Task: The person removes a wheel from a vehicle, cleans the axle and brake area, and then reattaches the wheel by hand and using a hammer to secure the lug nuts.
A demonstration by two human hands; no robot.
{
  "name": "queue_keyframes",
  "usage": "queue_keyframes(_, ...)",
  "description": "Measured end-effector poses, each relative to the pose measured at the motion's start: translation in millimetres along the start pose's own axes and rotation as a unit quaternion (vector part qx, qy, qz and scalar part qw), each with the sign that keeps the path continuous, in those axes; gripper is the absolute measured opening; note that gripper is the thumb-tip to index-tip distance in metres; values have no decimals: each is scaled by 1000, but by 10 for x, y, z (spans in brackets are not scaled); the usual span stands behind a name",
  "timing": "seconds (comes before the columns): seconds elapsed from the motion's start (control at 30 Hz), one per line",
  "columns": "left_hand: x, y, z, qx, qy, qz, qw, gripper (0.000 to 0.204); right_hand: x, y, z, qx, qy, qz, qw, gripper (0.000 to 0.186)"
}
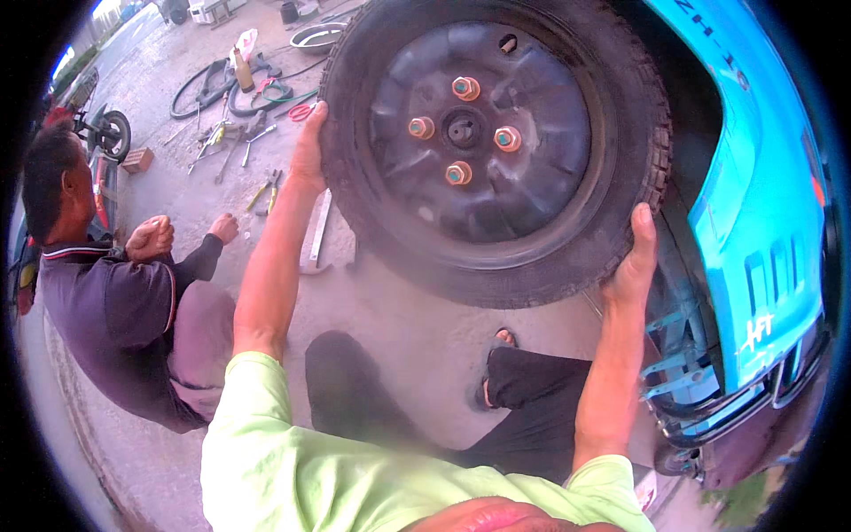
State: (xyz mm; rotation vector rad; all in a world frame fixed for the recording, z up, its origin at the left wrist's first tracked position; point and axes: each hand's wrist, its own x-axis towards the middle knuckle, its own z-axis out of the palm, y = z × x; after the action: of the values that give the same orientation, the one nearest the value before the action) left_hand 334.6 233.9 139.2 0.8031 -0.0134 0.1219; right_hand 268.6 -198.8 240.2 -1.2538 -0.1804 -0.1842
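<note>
Left hand [308, 146] and right hand [635, 262] grip the wheel [492, 146], fingers curled around its tyre; seating it squarely on the hub apparently comes next.

White lettering [760, 330] on turquoise vehicle body [762, 222]

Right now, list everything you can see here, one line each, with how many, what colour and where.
wheel: one, black tyre on a dark rim, upright at the vehicle's wheel arch
wheel nuts: four, coppery, around the hub
vehicle body: one, light blue, on the right
hand tools: several, scattered on the concrete at upper left
hoses: a few, black and green, coiled beyond the tools
metal basin: one, silvery, top centre
seated person: one, dark shirt, on the left
left hand: one, bare, on the tyre's left edge
right hand: one, bare, on the tyre's lower right edge
</note>
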Motion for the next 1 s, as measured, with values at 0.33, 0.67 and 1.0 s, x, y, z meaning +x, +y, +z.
queue_keyframes(0.33,-110,-54,19,12,23,1,1000,61,64,-72,10,-47,0,0,999,70)
queue_keyframes(0.67,-89,-242,-154,-38,2,31,999,59,76,-157,72,-43,7,7,999,68)
queue_keyframes(1.0,-35,-76,-70,-12,23,-5,1000,60,59,64,-86,-53,-6,-43,998,71)
